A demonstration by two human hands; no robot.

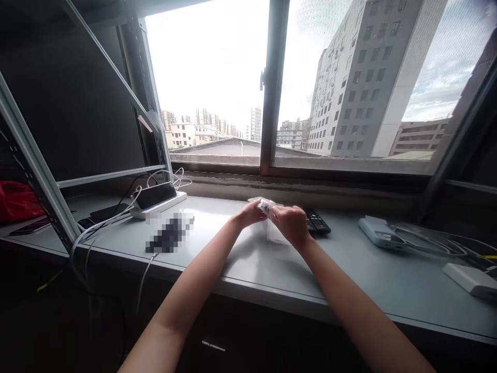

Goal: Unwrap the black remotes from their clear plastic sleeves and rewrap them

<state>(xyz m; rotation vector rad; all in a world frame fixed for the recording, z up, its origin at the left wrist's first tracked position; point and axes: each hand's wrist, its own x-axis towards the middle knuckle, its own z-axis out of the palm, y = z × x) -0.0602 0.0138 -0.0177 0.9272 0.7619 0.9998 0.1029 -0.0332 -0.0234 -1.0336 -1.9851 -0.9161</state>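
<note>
A crinkled clear plastic bag (266, 206) is held up above the desk, between my two hands. Something small and dark shows inside it, too blurred to name. My left hand (250, 213) grips the bag's left side, fingers closed around it. My right hand (292, 223) is curled in a fist-like grip on the right side of the same bag. A see-through part of plastic hangs below my right hand, near the desk surface. Just behind that hand lies a black remote control (317, 223), partly hidden by it.
A grey desk (248, 282) runs along the window. On the left stand a white power strip (165, 203) with cables and a pixelated dark object (169, 235). On the right lie a pale blue device (382, 233), a clear bag with cables and a white box (469, 277). Metal shelf posts (42, 166) frame the sides.
</note>
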